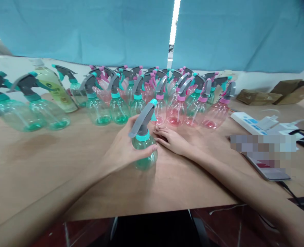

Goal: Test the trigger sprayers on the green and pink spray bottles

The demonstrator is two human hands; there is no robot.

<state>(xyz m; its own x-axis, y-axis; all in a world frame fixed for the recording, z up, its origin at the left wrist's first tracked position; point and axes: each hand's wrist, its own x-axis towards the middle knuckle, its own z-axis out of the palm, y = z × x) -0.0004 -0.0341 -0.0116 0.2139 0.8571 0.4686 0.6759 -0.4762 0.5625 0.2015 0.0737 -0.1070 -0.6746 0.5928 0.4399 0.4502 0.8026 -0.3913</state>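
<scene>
My left hand (122, 147) is wrapped round a green spray bottle (144, 161) with a grey and turquoise trigger head. The bottle stands upright near the middle of the table, its nozzle tilted up and away. Just right of it, my right hand (174, 141) lies low on the tabletop with loosely stretched fingers and nothing visible in them. Its fingertips are close to the bottle; whether they touch it I cannot tell. Behind both hands stand rows of similar bottles, such as a green spray bottle (120, 111) and a pink spray bottle (176, 115).
Two more green spray bottles lean at the left by a yellow-green bottle (55, 85). At the right on the wooden table (90, 199) are a white power strip (248, 121) with cables, a phone (272, 171) and brown cardboard boxes (259, 96). A blue cloth hangs behind.
</scene>
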